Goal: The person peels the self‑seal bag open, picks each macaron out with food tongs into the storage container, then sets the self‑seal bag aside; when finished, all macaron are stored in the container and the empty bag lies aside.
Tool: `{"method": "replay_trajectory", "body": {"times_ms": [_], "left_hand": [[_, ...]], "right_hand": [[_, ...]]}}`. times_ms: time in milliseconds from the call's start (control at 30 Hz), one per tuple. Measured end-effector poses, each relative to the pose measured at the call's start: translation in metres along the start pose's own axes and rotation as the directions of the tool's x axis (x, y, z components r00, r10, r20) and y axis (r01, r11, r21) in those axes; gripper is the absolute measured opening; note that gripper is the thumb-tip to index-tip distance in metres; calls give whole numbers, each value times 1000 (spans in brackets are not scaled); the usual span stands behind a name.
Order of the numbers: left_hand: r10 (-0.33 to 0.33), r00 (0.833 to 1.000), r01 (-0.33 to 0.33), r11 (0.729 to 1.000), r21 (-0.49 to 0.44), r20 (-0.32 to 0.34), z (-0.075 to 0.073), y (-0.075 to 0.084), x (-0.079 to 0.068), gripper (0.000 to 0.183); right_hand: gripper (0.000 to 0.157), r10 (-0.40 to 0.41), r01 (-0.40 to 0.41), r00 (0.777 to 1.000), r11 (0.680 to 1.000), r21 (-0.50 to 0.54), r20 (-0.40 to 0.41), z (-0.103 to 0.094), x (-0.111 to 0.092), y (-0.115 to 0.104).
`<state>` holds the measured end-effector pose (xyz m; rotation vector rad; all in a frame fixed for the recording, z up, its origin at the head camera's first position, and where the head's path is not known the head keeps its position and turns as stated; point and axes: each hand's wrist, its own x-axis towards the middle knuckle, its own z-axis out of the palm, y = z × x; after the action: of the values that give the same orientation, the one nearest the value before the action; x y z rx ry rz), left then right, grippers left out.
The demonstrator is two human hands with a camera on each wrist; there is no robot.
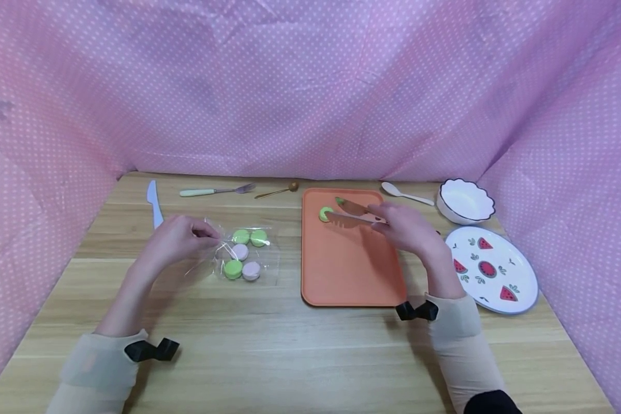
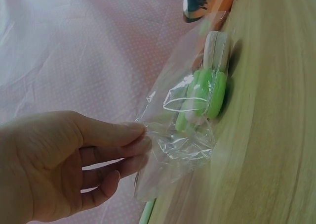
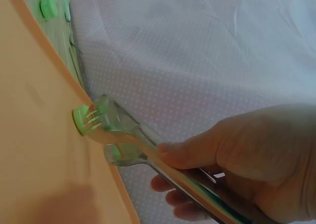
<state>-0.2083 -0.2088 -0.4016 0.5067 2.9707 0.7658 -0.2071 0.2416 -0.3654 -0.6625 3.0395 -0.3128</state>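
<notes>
In the head view my left hand (image 1: pixel 182 240) pinches the gathered edge of a clear plastic bag (image 1: pixel 271 267). Inside the bag lie several green and pale pink macarons (image 1: pixel 250 271); in the left wrist view the thumb (image 2: pixel 116 132) and fingertips hold the plastic, with the green macarons (image 2: pixel 216 93) beyond them. My right hand (image 1: pixel 406 229) grips metal serving tongs (image 1: pixel 349 220) over an orange tray (image 1: pixel 341 276). Their two ends stand apart, one slotted like a fork. A green macaron (image 3: pixel 80 120) sits on the tray, with the slotted end overlapping it in the right wrist view.
Along the back lie a blue knife (image 1: pixel 154 204), a fork (image 1: pixel 199 192), a small gold spoon (image 1: pixel 292 187) and a white spoon (image 1: pixel 409 195). On the right stand a scalloped white bowl (image 1: pixel 466 201) and a watermelon-patterned plate (image 1: pixel 520 273). Pink dotted cloth (image 1: pixel 310 86) surrounds the table.
</notes>
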Motion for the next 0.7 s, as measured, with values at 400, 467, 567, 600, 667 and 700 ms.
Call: {"method": "replay_trajectory", "body": {"times_ms": [400,467,567,600,667,700], "left_hand": [[-17,1000,17,1000,25,-2,-3,-3,-1,4],[-16,1000,16,1000,21,-2,-3,-3,-1,5],[-8,1000,8,1000,22,2,-3,-3,-1,5],[-2,1000,2,1000,24,4,-3,-3,-1,5],[2,1000,-2,1000,25,7,-3,-3,-1,6],[2,1000,-2,1000,29,7,-3,-2,-1,6]], "right_hand": [[34,-219,218,976,975,-29,-10,14,3,-70],[33,-231,231,973,972,-48,-7,19,5,-80],[32,-237,237,971,969,-72,6,24,8,-92],[31,-235,236,972,969,-78,12,26,9,-95],[30,-239,241,970,967,-84,29,28,11,-99],[28,-244,247,969,966,-80,38,29,12,-101]]}}
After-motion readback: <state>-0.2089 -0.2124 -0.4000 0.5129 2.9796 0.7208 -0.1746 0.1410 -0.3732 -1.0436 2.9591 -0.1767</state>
